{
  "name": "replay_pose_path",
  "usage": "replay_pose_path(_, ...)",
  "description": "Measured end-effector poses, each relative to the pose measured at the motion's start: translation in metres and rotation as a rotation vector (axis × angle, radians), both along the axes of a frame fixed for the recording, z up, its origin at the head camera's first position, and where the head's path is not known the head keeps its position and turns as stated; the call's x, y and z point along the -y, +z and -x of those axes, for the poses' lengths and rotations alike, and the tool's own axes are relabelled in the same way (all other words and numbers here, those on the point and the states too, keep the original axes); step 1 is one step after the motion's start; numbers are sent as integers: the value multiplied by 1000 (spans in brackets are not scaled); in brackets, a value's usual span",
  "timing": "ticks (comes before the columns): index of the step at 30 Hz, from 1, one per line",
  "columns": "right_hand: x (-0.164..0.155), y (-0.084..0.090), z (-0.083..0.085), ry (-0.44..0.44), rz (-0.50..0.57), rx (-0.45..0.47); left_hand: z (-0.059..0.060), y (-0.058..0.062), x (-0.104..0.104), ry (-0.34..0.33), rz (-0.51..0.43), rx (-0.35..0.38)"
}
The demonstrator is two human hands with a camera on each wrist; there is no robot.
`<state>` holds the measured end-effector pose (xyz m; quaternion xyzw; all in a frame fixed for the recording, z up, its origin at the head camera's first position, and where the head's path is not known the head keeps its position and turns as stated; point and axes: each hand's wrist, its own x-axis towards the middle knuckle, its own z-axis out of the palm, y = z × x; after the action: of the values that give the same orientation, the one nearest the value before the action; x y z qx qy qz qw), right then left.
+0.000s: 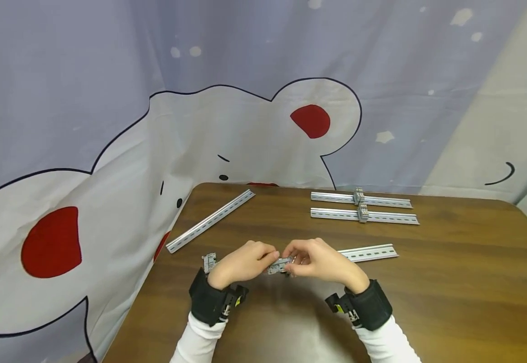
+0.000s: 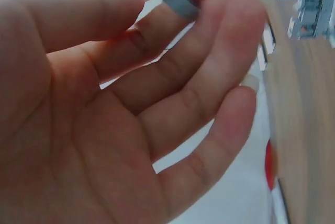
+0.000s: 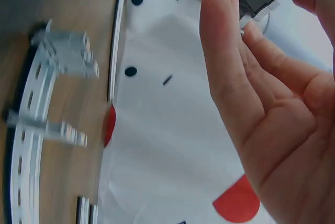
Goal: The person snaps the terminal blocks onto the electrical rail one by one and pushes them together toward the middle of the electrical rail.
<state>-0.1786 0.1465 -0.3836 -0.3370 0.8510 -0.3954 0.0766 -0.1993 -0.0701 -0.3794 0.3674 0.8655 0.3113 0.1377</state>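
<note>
Right now both hands meet over the near middle of the bench [image 1: 449, 282], pinching one small grey terminal block [image 1: 280, 264] between them: the left hand [image 1: 242, 263] holds its left end, the right hand [image 1: 319, 262] its right end, fingertips curled round it. A spare block [image 1: 209, 262] lies just beside the left wrist, and a short rail [image 1: 369, 252] sits behind the right hand. My worry is the fingertip grip; a twist could let the block slip onto the bench, or knock the spare one aside
</note>
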Motion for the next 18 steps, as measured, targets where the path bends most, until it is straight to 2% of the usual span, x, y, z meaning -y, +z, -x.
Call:
replay_pose_path(4,-10,0,0,-8,87,71,1,-3,-5,-32,-49,49)
replay_pose_path(6,-13,1,-1,-32,143,93,1,-4,-8,-23,-101,80)
replay_pose_path(9,-17,5,-2,-107,221,96,0,-4,-15,41,-214,131)
replay_pose_path(12,-19,8,-2,-220,267,93,-3,-5,-27,119,-346,168)
replay_pose_path(15,-19,11,-2,-335,271,93,-9,-6,-39,190,-451,146)
replay_pose_path(18,-23,14,-3,-404,250,80,-14,-8,-50,258,-504,97)
